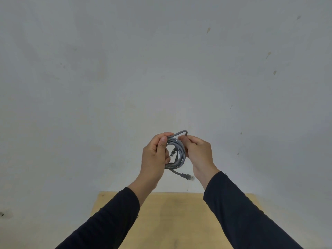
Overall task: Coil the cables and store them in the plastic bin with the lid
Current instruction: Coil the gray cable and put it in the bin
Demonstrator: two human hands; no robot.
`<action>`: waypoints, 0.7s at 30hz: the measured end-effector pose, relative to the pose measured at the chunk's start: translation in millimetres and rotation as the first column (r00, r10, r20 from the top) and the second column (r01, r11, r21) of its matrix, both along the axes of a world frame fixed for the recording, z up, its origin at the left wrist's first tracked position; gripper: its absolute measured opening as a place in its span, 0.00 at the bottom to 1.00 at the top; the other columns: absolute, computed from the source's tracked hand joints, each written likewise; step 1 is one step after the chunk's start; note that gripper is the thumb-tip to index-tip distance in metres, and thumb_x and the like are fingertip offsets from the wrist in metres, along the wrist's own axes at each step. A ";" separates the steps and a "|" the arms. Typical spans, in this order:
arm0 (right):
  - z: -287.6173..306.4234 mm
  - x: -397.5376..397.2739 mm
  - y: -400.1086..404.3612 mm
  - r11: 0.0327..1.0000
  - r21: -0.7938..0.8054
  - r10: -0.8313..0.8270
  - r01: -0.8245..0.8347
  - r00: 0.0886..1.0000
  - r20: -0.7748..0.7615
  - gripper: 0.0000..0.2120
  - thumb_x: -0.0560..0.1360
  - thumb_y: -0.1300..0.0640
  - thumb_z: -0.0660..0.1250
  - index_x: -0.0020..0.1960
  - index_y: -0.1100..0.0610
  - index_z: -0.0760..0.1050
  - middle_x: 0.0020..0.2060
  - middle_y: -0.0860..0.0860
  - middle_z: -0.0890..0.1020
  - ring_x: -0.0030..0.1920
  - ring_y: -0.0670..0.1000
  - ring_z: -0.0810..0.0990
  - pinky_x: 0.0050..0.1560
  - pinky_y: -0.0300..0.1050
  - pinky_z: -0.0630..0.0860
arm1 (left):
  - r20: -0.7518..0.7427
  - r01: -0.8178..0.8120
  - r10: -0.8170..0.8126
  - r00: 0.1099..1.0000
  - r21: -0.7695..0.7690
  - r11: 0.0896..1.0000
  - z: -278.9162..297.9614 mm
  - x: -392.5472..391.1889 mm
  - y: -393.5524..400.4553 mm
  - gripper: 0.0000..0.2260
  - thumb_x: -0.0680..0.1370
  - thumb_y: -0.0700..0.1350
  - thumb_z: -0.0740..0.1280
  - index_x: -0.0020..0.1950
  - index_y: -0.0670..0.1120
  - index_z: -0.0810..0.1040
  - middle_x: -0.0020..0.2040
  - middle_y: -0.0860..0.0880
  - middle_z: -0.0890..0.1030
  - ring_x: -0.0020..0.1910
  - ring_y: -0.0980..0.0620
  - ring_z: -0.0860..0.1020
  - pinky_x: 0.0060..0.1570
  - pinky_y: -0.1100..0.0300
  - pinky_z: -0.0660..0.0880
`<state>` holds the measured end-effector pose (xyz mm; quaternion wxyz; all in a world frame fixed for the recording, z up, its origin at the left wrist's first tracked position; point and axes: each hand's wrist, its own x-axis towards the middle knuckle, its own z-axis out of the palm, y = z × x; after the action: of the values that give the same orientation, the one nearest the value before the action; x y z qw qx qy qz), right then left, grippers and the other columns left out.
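Two dark sleeves (107, 218) reach up over one wooden table (170, 221). Between the two hands hangs one grey cable (177, 153), coiled. Left hand (155, 157) grips the coil's left side; right hand (199, 153) pinches a loop at its top. One plug (187, 177) dangles below.

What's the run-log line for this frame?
stage: coiling | left hand: holds coiled grey network cable | right hand: pinches last loop at top | clear plug: dangling | plastic bin: not in view
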<state>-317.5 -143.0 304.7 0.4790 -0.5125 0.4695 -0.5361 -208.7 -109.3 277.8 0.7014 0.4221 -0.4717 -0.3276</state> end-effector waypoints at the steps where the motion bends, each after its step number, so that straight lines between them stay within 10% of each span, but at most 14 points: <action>1: -1.2 0.0 0.6 0.998 0.046 0.033 -0.033 0.999 0.010 0.08 0.74 0.60 0.67 0.39 0.58 0.82 0.31 0.52 0.80 0.31 0.48 0.76 0.33 0.38 0.75 | 0.023 -0.028 0.028 0.999 -0.005 1.000 -0.3 1.6 -1.3 0.11 0.81 0.45 0.58 0.48 0.51 0.80 0.24 0.53 0.65 0.23 0.56 0.62 0.24 0.63 0.64; 21: 4.4 -11.7 -25.8 0.934 0.270 0.236 -0.234 0.971 0.027 0.10 0.76 0.63 0.63 0.36 0.62 0.77 0.29 0.52 0.76 0.25 0.45 0.70 0.22 0.34 0.66 | -0.008 0.093 -0.092 0.996 0.040 0.995 -12.0 12.6 -11.0 0.11 0.81 0.44 0.59 0.50 0.51 0.81 0.28 0.50 0.64 0.24 0.56 0.61 0.24 0.65 0.63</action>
<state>-329.2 -168.7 309.1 0.6039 -0.4961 0.4752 -0.4042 -196.1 -120.3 265.7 0.6783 0.4130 -0.4818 -0.3705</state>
